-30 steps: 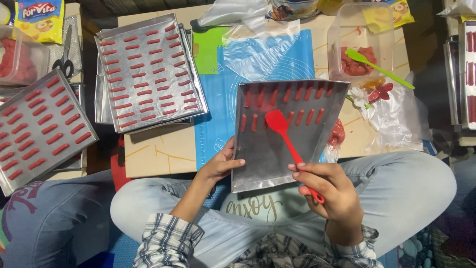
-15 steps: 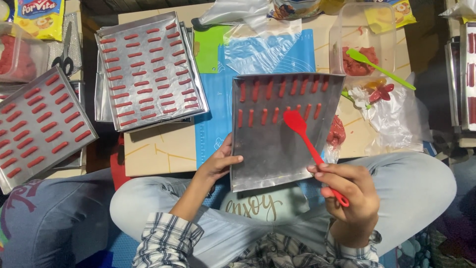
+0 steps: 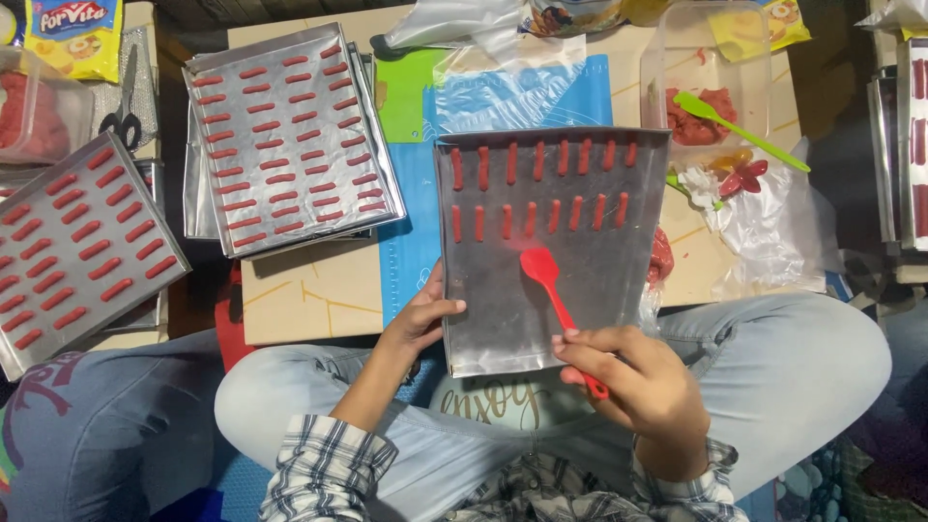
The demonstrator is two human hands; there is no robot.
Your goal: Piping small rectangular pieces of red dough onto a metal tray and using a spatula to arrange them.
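A metal baking tray (image 3: 527,329) rests on my lap and the low table edge, with two rows of short red dough sticks (image 3: 541,162) along its far half. My left hand (image 3: 420,319) grips the tray's left edge. My right hand (image 3: 643,382) holds a red silicone spatula (image 3: 553,290) by the handle, its blade lying flat on the bare middle of the tray, just below the second row of sticks.
A filled tray (image 3: 290,135) of red sticks lies at the far left of the table, another filled tray (image 3: 72,246) further left. A clear tub (image 3: 710,92) with red dough and a green spatula (image 3: 739,126) stands far right. Scissors (image 3: 124,116) and plastic bags lie about.
The tray has levelled out and sits squarer to me. My right hand has drawn the spatula blade left and nearer, below the second row.
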